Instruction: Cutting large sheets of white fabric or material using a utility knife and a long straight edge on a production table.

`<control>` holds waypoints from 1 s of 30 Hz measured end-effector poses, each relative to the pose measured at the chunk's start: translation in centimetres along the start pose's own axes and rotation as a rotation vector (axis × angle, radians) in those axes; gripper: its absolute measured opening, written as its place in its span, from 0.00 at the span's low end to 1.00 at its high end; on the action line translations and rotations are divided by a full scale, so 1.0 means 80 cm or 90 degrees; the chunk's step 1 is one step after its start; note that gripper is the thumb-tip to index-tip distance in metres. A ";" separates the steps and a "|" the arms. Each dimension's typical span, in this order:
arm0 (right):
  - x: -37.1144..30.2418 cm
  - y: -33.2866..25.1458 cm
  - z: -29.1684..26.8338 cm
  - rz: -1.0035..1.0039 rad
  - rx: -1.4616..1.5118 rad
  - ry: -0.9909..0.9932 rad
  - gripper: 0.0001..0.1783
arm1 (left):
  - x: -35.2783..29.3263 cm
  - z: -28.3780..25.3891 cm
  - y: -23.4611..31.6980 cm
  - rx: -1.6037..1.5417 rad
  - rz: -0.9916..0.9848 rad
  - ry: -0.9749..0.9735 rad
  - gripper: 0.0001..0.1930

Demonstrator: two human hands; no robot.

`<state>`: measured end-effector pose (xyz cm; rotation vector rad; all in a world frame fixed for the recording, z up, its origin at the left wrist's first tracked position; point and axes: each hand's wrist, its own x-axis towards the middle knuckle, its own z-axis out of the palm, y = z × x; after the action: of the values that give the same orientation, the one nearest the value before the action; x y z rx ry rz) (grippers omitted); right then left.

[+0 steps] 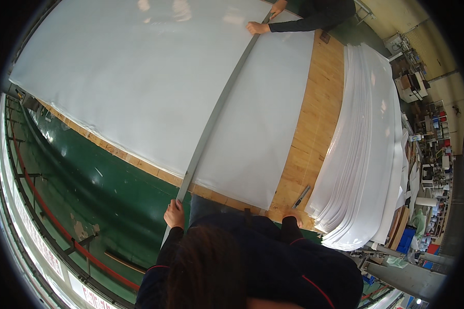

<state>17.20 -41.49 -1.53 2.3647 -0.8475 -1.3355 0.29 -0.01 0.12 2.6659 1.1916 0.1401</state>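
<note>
Grey metal, long and flat, the straightedge [216, 110] runs across a wide white sheet [139, 77] from the near edge of the wooden table [314, 118] to the far side. The left hand [174, 215] grips its near end where it juts past the table's edge, fingers closed round it. At the far end another person's hands [258, 28], in dark sleeves, press the bar down on the sheet. The right hand [293, 217] rests on the table's near edge, fingers curled down on the wood, holding nothing that can be seen; a utility knife [301, 196] lies just beside it on the bare plank strip. To the right of that strip a thick stack of white sheets [361, 149] overhangs the table's side. The sheet is smooth and faintly glossy, the planks pale and grained. Left of the table, green painted floor [87, 180] lies open as far as a railing; cluttered shelves stand at the right.
</note>
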 end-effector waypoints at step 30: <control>0.010 0.008 0.006 0.074 0.022 -0.115 0.36 | 0.000 0.002 0.004 0.016 0.012 0.018 0.11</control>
<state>16.87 -42.47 -2.04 2.2059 -1.0496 -1.5130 0.59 -0.23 0.01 2.7064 1.1847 0.1676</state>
